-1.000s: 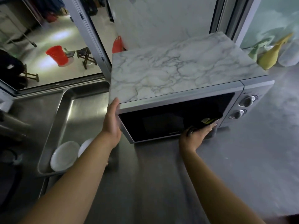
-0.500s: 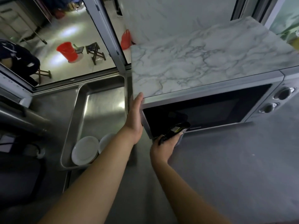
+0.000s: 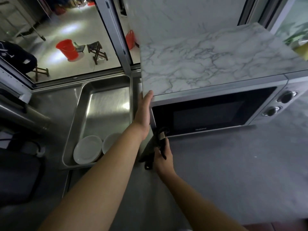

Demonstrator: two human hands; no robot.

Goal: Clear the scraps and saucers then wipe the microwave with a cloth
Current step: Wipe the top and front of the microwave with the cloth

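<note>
From the head camera, your left hand (image 3: pixel 144 114) lies flat with straight fingers against the left side of the microwave (image 3: pixel 216 97), thumb up by the top front corner, gripping nothing. The microwave sits on the grey counter (image 3: pixel 233 172), its top covered in a marble pattern, its dark door (image 3: pixel 208 114) closed and two knobs (image 3: pixel 280 104) stacked at the right of the front panel. Your right hand (image 3: pixel 162 158) is low, just in front of the microwave's lower left corner, fingers curled round a dark strip-like scrap (image 3: pixel 154 147); the scrap has a pale band near its upper end and hangs down past your palm toward the counter, and what exactly it is you can't make out from here. To your left the steel tray (image 3: pixel 106 100) sits right beside the microwave, and two white saucers (image 3: pixel 87 149) rest at its near end, side by side, the right one partly hidden behind your left forearm. Beyond the tray, through the window frame (image 3: pixel 116 39), there's a pale floor with a red bucket (image 3: pixel 67 49) and a small dark stool (image 3: pixel 97 51) just beside it. At the far right edge something yellowish-green (image 3: pixel 300 45) sits blurred near the microwave's top.
</note>
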